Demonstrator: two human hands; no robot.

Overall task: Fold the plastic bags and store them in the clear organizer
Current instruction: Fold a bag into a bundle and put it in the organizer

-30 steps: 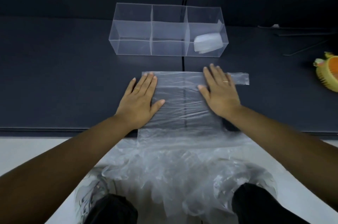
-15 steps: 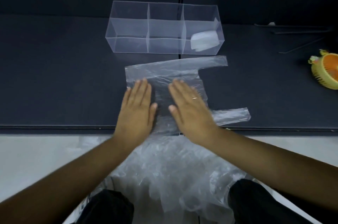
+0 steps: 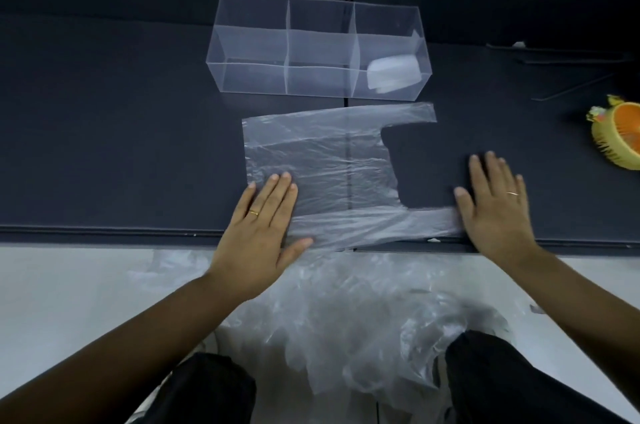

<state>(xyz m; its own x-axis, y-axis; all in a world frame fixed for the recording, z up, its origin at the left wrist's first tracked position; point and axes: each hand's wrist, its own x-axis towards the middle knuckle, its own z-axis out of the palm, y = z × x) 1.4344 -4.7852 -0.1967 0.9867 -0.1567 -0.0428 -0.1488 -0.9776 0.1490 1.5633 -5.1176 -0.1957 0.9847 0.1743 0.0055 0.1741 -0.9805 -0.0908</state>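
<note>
A clear plastic bag [image 3: 318, 160] lies spread flat on the dark table [image 3: 104, 153], its two handles pointing right. My left hand [image 3: 263, 229] presses flat on the bag's near left corner. Flat as well, my right hand [image 3: 495, 205] rests on the end of the near handle. Behind the bag stands the clear organizer [image 3: 249, 42] with three compartments. A folded bag [image 3: 393, 72] sits in its right compartment; the other two hold nothing.
A heap of crumpled clear bags [image 3: 363, 319] lies in my lap below the table's front edge. An orange and yellow object [image 3: 620, 132] sits at the far right. Thin dark rods [image 3: 571, 56] lie at the back right.
The bag has been opened out from a narrow strip to its full width. My right hand slid right along the near handle. My left hand moved to the near left corner.
</note>
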